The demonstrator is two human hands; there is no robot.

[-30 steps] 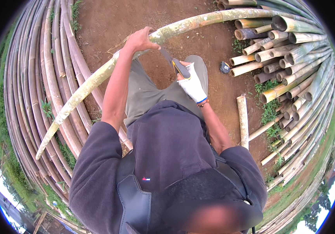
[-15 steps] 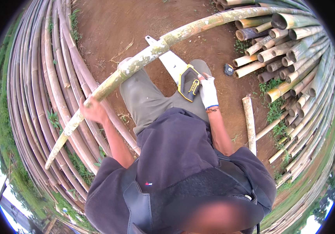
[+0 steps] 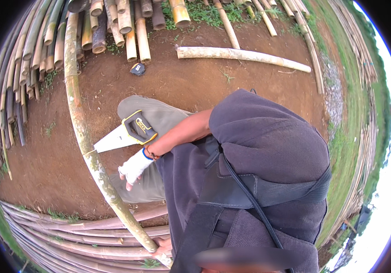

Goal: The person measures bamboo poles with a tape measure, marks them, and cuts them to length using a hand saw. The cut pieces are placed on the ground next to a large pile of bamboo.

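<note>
A long, mottled bamboo pole (image 3: pixel 106 185) slants across in front of me, its near end beside my body. My left hand (image 3: pixel 161 245) is closed round it near that end, partly hidden by my clothing. A handsaw (image 3: pixel 115 139) with a black and yellow handle lies over my thigh, its blade tip close to a pale cut line on the pole. In a white glove with bare fingertips, my right hand (image 3: pixel 133 169) hovers below the saw, off its handle, fingers loosely apart and holding nothing.
A small black tape measure (image 3: pixel 137 69) lies on the brown soil. Behind it are stacked bamboo poles (image 3: pixel 125 20), cut ends toward me. A short bamboo length (image 3: pixel 241 54) rests on the ground at the far right. More poles (image 3: pixel 81 236) lie in a row at the lower left.
The view has swung to the right. My right hand has let go of the saw handle and moved toward the pole; the saw stays on my thigh. My left hand still holds the pole.
</note>
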